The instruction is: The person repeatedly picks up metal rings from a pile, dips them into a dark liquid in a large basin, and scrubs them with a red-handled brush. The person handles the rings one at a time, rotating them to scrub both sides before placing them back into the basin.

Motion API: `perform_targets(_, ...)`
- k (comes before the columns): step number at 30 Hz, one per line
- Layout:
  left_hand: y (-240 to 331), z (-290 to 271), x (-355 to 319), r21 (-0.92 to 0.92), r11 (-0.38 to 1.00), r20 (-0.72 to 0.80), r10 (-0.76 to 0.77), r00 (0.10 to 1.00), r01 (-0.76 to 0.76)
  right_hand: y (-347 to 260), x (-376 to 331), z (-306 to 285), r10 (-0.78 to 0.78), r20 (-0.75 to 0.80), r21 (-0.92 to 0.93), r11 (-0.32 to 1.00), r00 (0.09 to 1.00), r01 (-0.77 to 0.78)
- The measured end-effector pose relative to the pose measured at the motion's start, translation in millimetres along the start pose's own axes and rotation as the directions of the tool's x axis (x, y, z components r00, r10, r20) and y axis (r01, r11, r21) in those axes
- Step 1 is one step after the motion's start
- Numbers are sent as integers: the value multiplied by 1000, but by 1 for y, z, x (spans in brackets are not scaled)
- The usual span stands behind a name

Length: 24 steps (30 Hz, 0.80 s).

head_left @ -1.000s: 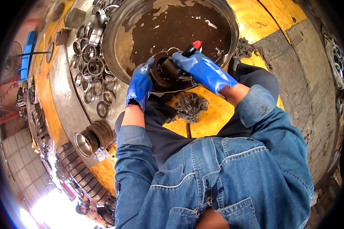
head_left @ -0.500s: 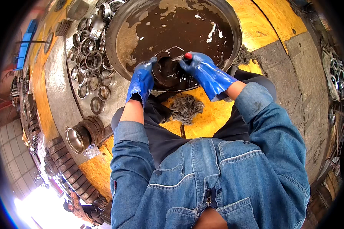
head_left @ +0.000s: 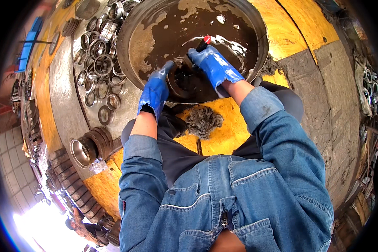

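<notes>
A wide round metal basin (head_left: pixel 124 52) of murky brown liquid (head_left: pixel 172 38) is in front of me. At its near side, a dark, wet round metal ring (head_left: pixel 172 89) sits partly in the liquid. My left hand (head_left: pixel 155 86), in a blue rubber glove, grips the ring's left rim, thumb on top. My right hand (head_left: pixel 210 63), gloved alike, is closed on a tool with a black, red-ended handle (head_left: pixel 206 40). The tool's working end is hidden inside the ring, so its kind cannot be made out.
Many shiny metal rings (head_left: pixel 95 66) lie heaped left of the basin. Nearer stand stacked brown rings (head_left: pixel 103 140) and a shiny metal cup (head_left: pixel 80 152). A grey fibre clump (head_left: pixel 203 122) lies between my legs on yellow board. More rings (head_left: pixel 366 88) sit at far right.
My right hand has shifted slightly up and left, and the tool's red end now points up, away from me. Ripples spread at the liquid's right side. My left hand stays on the ring.
</notes>
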<state>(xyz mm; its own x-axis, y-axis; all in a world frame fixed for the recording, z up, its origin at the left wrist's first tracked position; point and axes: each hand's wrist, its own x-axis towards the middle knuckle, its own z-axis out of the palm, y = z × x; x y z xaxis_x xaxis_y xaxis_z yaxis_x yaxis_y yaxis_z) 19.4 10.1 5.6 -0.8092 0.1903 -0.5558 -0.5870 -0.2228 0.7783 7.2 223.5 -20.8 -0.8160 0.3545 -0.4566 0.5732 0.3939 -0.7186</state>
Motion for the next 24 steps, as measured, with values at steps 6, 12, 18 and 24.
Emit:
perform_targets(6, -2, -13, -23, 582, 557, 399, 439, 805, -592, 13, -25, -11, -57, 47, -95, 994, 997, 61)
perform_targets(12, 15, -5, -42, 802, 101, 528, 345, 776, -589, -17, -53, -45, -76, 79, 128, 990, 994, 65)
perform_targets(18, -4, -29, -11, 656, 200, 571, 499, 652, -727, -52, -84, -70, -337, 107, 216, 926, 935, 309)
perform_targets(24, 17, -18, -25, 662, 232, 568, 467, 678, -713, 3, -47, -51, 23, 182, 680, 719, 983, -143)
